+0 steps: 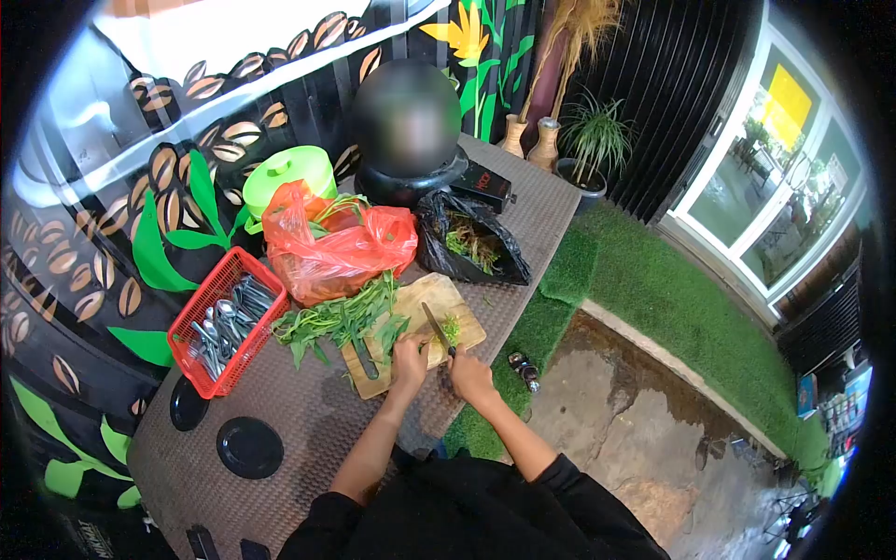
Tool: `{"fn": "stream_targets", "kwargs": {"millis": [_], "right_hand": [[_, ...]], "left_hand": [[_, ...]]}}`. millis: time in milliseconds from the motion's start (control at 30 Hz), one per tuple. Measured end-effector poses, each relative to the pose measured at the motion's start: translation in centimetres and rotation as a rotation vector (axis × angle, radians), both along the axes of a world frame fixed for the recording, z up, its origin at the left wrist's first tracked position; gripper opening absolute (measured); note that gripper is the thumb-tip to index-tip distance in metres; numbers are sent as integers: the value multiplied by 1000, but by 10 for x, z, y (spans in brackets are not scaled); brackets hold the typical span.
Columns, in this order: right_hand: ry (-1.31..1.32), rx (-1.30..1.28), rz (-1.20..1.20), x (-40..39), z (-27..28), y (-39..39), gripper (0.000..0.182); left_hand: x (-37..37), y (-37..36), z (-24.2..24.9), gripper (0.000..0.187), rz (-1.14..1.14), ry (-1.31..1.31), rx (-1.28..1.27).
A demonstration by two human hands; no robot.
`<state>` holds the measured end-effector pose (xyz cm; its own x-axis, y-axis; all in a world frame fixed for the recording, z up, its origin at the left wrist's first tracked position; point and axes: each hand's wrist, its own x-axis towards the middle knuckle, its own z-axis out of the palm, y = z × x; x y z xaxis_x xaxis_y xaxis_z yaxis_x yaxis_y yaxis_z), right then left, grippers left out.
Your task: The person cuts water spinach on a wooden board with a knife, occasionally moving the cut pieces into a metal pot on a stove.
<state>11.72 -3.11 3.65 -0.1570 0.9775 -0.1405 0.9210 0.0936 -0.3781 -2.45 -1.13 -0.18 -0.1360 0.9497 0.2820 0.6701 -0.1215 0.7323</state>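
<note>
My right hand (471,376) is wrapped around the handle of a knife (434,322), its blade over the wooden cutting board (427,294). Close to its left, my left hand (409,360) has its fingers closed on leafy greens, partly hidden by the hand. Small chopped green pieces (451,328) lie beside the blade. A pile of long leafy greens (341,322) spreads over the board's left side and the table. A dark handle-shaped object (367,362) rests near the board's lower left corner.
Beyond the board stand a red plastic bag (336,247) and a black bag of plant scraps (471,247). A red basket of cutlery (227,322), black plates (249,447) and a lidded green pot (289,177) are on the woven table (317,420). Its right edge is near my right hand.
</note>
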Motion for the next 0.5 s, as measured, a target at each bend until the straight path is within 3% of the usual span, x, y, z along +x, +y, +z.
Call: {"fn": "stream_targets", "kwargs": {"millis": [267, 500], "right_hand": [[-22, 64, -50, -19, -26, -4, 25], [16, 45, -23, -13, -14, -2, 22]], "left_hand": [[-1, -1, -2, 10, 41, -28, 75], [6, -6, -7, 8, 113, 76, 159]]}}
